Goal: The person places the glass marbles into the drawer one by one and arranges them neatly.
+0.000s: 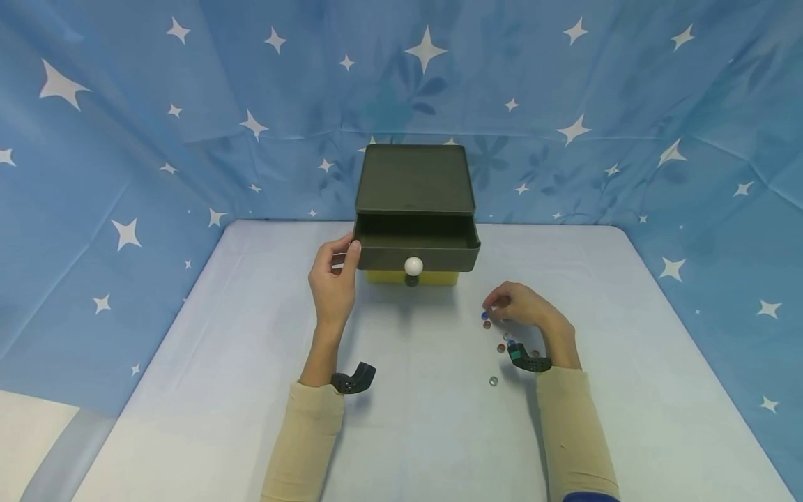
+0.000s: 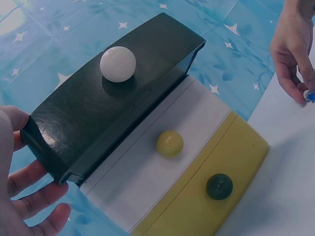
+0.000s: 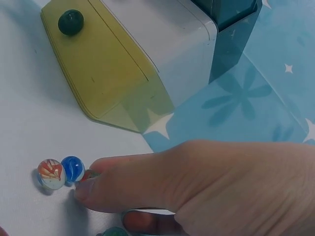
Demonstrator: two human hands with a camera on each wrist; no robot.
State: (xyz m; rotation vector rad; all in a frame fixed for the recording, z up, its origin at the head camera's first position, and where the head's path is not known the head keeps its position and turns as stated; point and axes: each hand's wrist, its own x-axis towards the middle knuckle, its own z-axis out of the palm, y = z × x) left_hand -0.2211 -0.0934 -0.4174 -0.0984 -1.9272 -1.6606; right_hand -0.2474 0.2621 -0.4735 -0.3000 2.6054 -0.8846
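Observation:
A small chest with a dark green top stands at the table's far side. Its dark green top drawer, with a white knob, is pulled out, and its visible inside looks bare. My left hand grips the drawer's left front corner, thumb on the front face. Low over the table, my right hand pinches a reddish marble between thumb and finger, mostly hidden. Beside the fingertips lie a blue marble and a clear orange-and-white marble. A green marble shows under the hand.
Below the open drawer are a white drawer with a yellow knob and a yellow drawer with a green knob. Several more marbles, one greenish marble nearest me, lie by my right wrist. Blue star-patterned cloth rises behind the table.

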